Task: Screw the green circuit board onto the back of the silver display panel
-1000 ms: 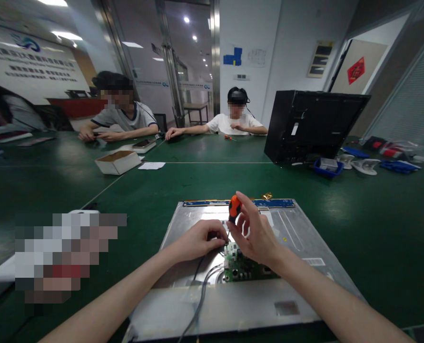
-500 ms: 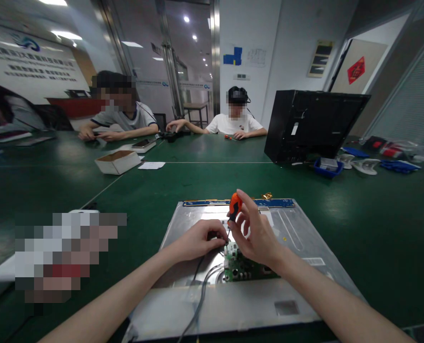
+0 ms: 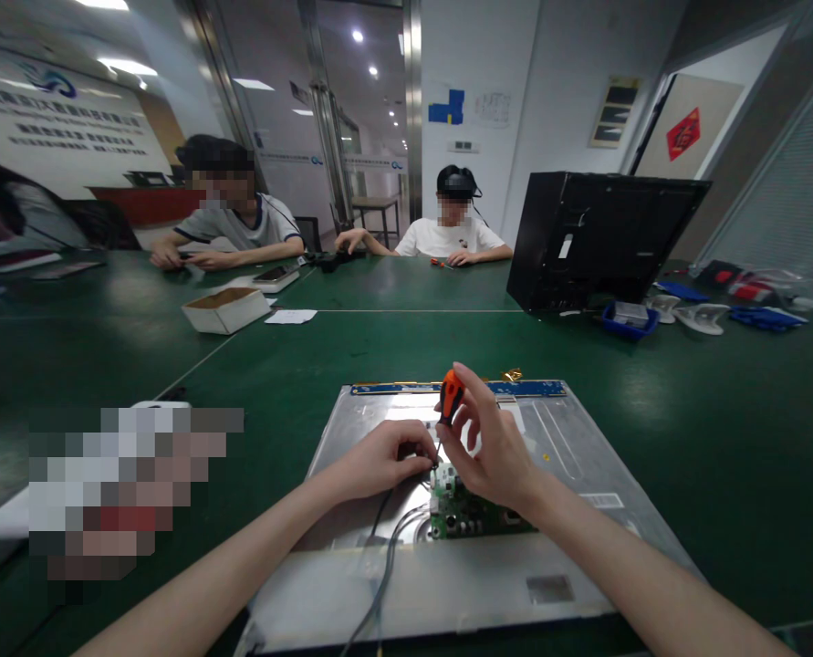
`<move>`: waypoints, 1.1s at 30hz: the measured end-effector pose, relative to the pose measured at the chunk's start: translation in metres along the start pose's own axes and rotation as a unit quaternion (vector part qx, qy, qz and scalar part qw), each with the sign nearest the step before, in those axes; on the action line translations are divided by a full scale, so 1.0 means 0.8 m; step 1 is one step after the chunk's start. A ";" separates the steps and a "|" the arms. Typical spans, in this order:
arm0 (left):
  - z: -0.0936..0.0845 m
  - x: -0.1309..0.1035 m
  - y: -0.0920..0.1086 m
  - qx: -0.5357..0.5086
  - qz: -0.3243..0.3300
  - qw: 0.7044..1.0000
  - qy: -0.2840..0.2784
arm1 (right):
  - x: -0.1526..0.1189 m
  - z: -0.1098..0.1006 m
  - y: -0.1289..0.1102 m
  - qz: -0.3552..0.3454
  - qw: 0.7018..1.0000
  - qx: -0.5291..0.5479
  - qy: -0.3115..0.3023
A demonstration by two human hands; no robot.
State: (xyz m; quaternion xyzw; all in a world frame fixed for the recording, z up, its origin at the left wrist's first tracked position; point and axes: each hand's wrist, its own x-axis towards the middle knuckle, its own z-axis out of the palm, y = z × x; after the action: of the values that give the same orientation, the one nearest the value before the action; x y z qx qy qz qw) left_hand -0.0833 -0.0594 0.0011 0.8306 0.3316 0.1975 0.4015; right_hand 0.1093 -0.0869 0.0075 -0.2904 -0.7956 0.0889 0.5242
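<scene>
My right hand grips a small screwdriver with an orange and black handle, held upright with its shaft pointing down. The tip meets the upper left corner of a green circuit board, where my left hand is closed in a pinch. What sits between those left fingertips is too small to make out. Beneath both hands lies a flat silver metal display panel, with a narrow blue board along its far edge. Dark cables run from beside the circuit board toward me.
A black monitor housing stands at the back right, beside a blue tray. An open white box and a paper slip lie on the green table. Two people sit across; a blurred-out object is at left.
The screwdriver handle has turned slightly in my right hand, showing more orange. My left hand stays in place. Across the table, a person's outstretched hand has shifted a little to the right.
</scene>
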 end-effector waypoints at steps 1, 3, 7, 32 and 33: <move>0.000 0.000 0.000 -0.001 0.001 1.000 -0.001 | 0.000 0.000 0.000 0.002 1.000 0.005 -0.005; 0.001 0.000 0.000 -0.002 0.002 1.000 0.001 | -0.001 0.000 0.000 0.005 1.000 0.010 -0.010; 0.002 0.000 -0.002 0.002 0.002 1.000 0.004 | -0.001 0.001 0.000 0.005 1.000 0.000 0.000; 0.001 0.001 -0.003 -0.004 0.004 1.000 0.007 | 0.002 0.001 0.002 -0.004 1.000 -0.025 0.005; 0.001 0.001 -0.002 -0.002 0.003 1.000 0.007 | 0.002 0.001 0.002 -0.004 1.000 -0.026 0.006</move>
State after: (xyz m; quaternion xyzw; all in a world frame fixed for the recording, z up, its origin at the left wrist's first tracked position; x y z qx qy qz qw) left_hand -0.0829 -0.0587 -0.0010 0.8294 0.3310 0.2053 0.4005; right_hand 0.1087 -0.0849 0.0076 -0.3009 -0.7957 0.0642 0.5217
